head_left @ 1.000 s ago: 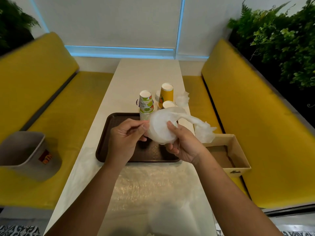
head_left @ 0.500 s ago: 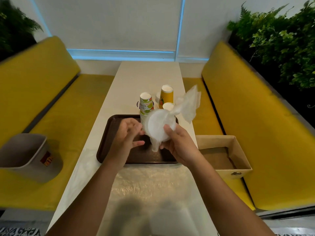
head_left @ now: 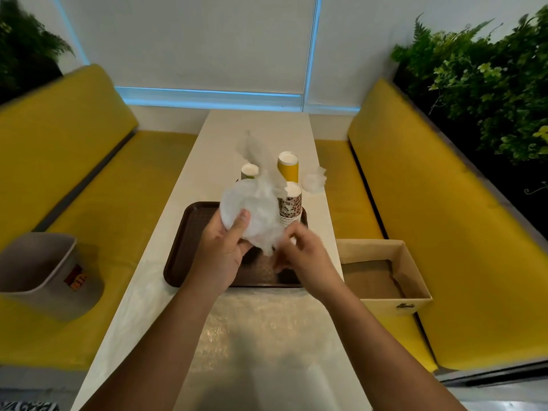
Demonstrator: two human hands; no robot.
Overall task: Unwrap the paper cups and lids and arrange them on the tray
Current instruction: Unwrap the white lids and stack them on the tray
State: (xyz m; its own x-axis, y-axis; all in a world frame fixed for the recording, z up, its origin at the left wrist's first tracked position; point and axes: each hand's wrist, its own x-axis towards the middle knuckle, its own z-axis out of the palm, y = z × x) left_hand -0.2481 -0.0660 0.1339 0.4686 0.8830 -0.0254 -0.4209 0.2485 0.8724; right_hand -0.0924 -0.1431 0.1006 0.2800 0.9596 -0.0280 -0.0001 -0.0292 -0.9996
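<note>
Swapped: wrapped lid stack [head_left: 237,203] now in left hand [head_left: 221,253], gripped; right hand [head_left: 302,253] at wrap [head_left: 268,243], pinch unclear. Mid-unwrap. Next: strip wrap, lids to tray [head_left: 184,247].

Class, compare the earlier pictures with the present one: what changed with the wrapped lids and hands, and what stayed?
The wrapped lids passed from the right hand to the left hand, which now grips them; the loose plastic tail swung up. Whether the right hand touches the wrap is unclear. The tray, cup stacks, box stayed put.
</note>
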